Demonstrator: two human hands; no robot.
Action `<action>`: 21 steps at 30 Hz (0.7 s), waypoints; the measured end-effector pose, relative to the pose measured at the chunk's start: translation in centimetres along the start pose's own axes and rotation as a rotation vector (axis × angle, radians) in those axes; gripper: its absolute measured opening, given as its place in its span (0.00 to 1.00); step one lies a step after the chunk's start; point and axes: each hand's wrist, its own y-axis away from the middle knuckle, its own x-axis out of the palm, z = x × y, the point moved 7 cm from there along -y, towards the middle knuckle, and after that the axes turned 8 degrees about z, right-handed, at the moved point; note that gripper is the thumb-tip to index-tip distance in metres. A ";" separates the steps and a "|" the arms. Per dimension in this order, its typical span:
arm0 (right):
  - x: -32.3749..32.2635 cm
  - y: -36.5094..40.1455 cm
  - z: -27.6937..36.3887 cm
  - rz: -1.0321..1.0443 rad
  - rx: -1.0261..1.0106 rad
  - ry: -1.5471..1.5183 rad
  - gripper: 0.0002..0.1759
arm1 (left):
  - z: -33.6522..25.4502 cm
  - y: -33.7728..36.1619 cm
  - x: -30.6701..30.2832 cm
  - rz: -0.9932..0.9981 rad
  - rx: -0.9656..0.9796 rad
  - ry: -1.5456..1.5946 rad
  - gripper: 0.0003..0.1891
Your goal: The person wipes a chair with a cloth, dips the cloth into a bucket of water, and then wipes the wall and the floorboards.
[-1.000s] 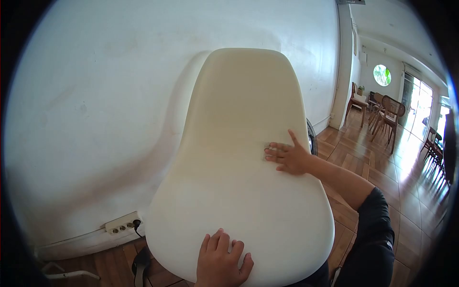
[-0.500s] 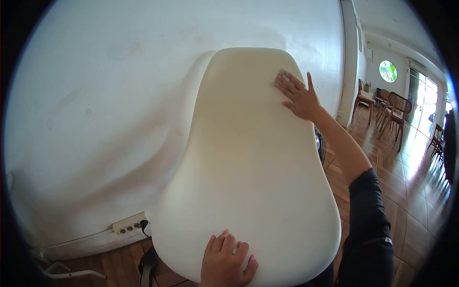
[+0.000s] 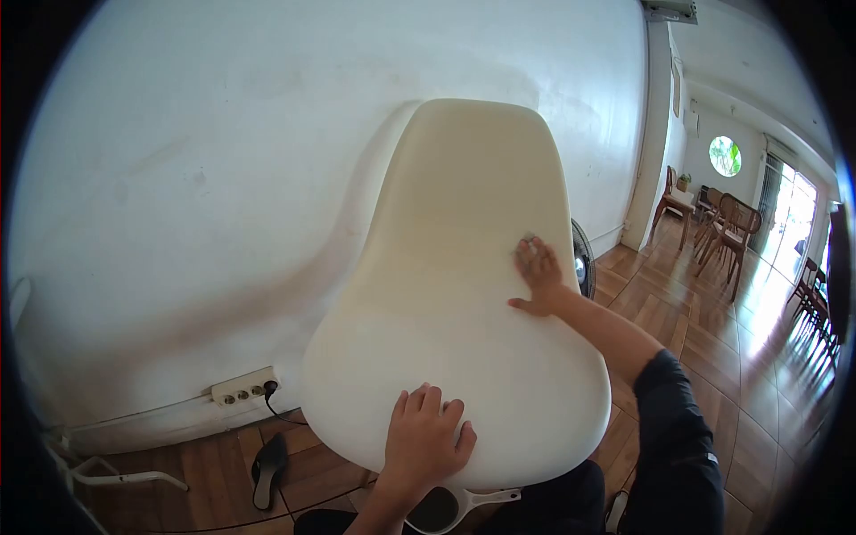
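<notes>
A cream-white shell chair [image 3: 464, 196] stands in front of me, its tall backrest near the wall. My right hand [image 3: 540, 272] lies on the right side of the backrest, low down, with its thumb spread. Under its fingertips is a small greyish piece, perhaps a cloth or pad [image 3: 529, 239], mostly covered by the fingers. On the front part of the seat rests my left hand [image 3: 430, 437], fingers a little bent and apart, with nothing visible in it.
A power strip [image 3: 243, 390] with a black plug is at the wall's foot, a black shoe [image 3: 268, 471] on the floor nearby. Below the seat shows a round, dark, white-rimmed thing with a handle [image 3: 489, 497]. Behind the chair stands a fan [image 3: 583, 260]; wooden chairs [image 3: 736, 223] are farther right.
My right hand has slid down the backrest with the greyish piece. My left hand stays on the seat front. The view has shifted, showing more floor and the handled thing below.
</notes>
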 end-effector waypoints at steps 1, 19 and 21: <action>0.1 -0.8 1.2 -0.008 0.002 0.004 0.47 | 0.0 0.0 -0.1 -0.008 0.001 -0.002 0.12; -12.8 1.6 23.2 -0.011 -0.962 -1.028 0.39 | -0.3 1.0 -2.4 -0.357 0.000 0.105 0.07; -13.9 5.8 22.5 0.039 -1.201 -1.118 0.36 | -0.3 1.5 -3.1 -0.440 -0.002 0.133 0.10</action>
